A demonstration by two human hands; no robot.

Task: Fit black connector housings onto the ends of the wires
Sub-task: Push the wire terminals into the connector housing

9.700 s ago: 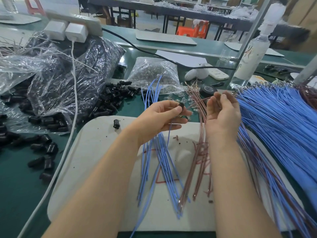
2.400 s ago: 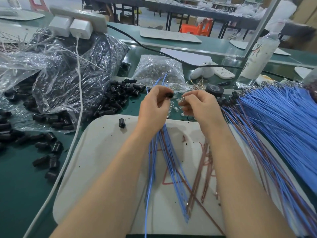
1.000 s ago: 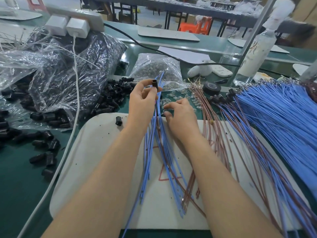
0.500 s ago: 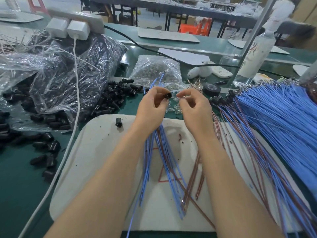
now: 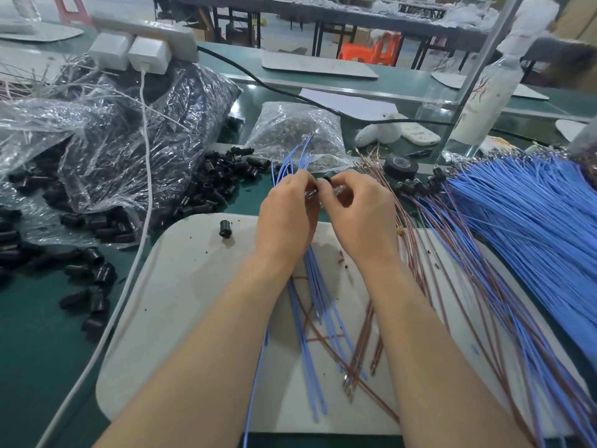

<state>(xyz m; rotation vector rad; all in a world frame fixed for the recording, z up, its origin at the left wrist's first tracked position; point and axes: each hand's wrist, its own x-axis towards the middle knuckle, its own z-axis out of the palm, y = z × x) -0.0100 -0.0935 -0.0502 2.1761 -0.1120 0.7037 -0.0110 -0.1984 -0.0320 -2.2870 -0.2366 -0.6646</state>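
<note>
Head view: a small black plastic connector housing [image 5: 324, 182] sits above the far edge of a white rounded board [image 5: 193, 302], between both hands. The left hand [image 5: 286, 218] pinches it with curled fingers and also grips a bundle of thin blue wires [image 5: 311, 286]. The right hand [image 5: 361, 218] has thumb and forefinger closed together at the housing's right end; what they nip is too small to tell. A lone black housing [image 5: 225, 228] stands on the board. A heap of loose black housings [image 5: 219, 182] spills from a crumpled clear plastic bag [image 5: 129, 140] on the left. Thin brown wires [image 5: 416, 253] and a broad fan of blue wires [image 5: 533, 215] crowd the right. The marks on the tall white bottle [image 5: 484, 101] are unreadable.
</note>
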